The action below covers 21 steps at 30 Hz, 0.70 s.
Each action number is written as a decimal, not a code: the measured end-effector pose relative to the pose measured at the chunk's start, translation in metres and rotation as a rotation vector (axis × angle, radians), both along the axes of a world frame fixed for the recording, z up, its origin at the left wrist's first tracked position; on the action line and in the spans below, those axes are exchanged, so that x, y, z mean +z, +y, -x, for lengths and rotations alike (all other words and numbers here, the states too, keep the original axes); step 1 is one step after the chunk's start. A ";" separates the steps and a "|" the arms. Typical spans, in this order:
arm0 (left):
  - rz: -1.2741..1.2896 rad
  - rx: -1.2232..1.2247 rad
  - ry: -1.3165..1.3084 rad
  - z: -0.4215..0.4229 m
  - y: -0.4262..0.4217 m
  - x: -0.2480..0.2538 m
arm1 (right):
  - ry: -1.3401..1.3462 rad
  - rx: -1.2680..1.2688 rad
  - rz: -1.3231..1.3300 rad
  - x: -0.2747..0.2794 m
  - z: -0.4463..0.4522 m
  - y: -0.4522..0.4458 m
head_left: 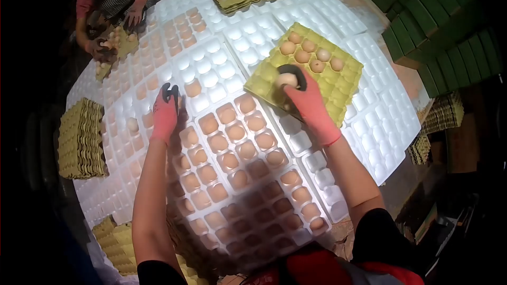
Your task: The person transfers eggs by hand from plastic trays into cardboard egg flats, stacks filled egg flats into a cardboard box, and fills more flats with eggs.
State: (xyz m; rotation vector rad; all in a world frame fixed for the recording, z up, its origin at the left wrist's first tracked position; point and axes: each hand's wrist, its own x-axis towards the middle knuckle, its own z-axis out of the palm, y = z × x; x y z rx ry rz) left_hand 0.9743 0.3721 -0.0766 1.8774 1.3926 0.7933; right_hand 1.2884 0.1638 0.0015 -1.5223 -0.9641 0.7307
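Right fingers [292, 78] around an egg [287, 80], over yellow-green egg tray [348, 74]

No legible text, labels, brands, numbers or signs were observed on any surface in the head view.

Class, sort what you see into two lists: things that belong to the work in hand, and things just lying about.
In the work:
right hand, gripping an egg
yellow-green tray beneath it, bearing other eggs
left hand, over the clear trays

Apparently just lying about:
tray stack at the table's left edge
green boxes, upper right
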 end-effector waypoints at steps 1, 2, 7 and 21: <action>-0.126 -0.134 -0.103 0.002 -0.010 -0.001 | -0.295 -0.203 -0.050 0.011 -0.008 -0.005; -0.256 -0.247 -0.185 0.005 -0.026 0.000 | -0.661 -0.238 -0.073 0.005 -0.032 -0.006; 0.143 -0.060 -0.513 -0.038 -0.061 0.005 | -0.937 -0.226 -0.028 0.010 -0.041 -0.013; -0.169 0.121 0.631 0.183 0.026 -0.029 | -0.486 0.447 -0.220 -0.052 0.173 0.021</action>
